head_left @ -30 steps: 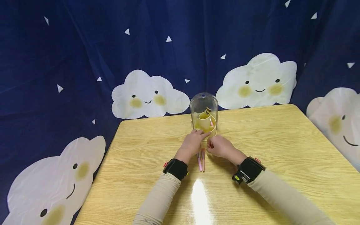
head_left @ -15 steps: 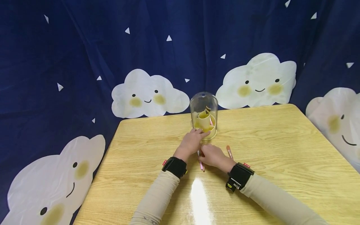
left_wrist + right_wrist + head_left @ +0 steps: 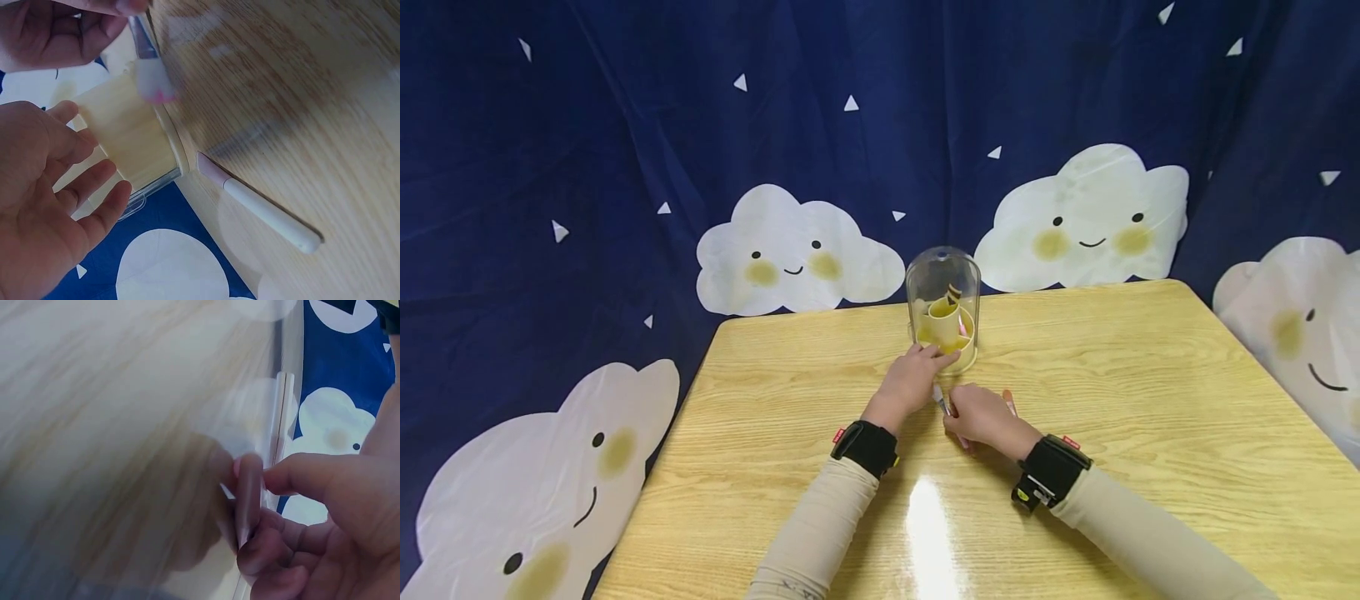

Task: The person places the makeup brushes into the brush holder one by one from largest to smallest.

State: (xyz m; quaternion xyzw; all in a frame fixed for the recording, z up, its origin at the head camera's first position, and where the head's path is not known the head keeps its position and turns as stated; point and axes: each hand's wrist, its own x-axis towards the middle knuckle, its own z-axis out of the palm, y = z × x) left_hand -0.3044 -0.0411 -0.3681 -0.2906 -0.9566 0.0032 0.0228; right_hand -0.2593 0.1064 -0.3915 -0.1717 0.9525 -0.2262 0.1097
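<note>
My left hand (image 3: 908, 382) reaches to the front of a cream holder (image 3: 943, 321) under a clear domed cover. In the left wrist view its loosely spread fingers (image 3: 103, 187) rest against the cream holder's wall. Just in front of it, my right hand (image 3: 981, 412) grips a makeup brush by its pinkish handle (image 3: 250, 490). The brush's white bristles with pink tips (image 3: 153, 81) point toward the left hand. A flat-tipped applicator with a white handle (image 3: 272, 215) lies on the table near the holder's base.
Behind the right hand lies another slim tool with an orange tip (image 3: 1008, 398), partly hidden. The light wooden table (image 3: 790, 375) ends at a dark blue curtain (image 3: 820, 50) with cloud shapes. Small pieces stand inside the holder's compartments, hard to tell apart.
My right hand has come back from the holder toward me and taken hold of the brush, now slanted. The orange-tipped tool has appeared right of it. My left hand stays nearly still.
</note>
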